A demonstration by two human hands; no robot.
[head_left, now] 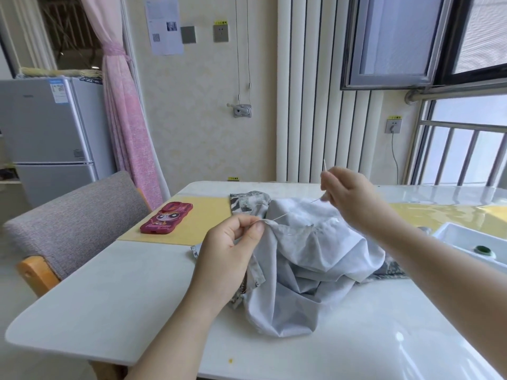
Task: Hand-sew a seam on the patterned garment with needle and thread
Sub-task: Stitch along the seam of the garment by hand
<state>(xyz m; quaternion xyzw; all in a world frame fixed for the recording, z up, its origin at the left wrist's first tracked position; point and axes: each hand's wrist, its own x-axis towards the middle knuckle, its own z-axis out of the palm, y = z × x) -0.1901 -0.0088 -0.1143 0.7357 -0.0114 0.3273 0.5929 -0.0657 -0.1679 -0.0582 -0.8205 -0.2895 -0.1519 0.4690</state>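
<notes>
The patterned garment (307,259) lies bunched on the white table (109,292), pale grey lining outward, dark print showing at its edges. My left hand (227,250) pinches a fold of its edge between thumb and fingers. My right hand (348,196) is raised above the cloth and pinches the needle (324,165), whose tip points up. A thin white thread (290,213) runs taut from the pinched fold up to my right hand.
A red phone in a cartoon case (166,218) lies on a yellow mat (197,215) to the left. A white tray (472,242) holding a green spool sits at the right. A grey chair (76,220) stands at the table's left end.
</notes>
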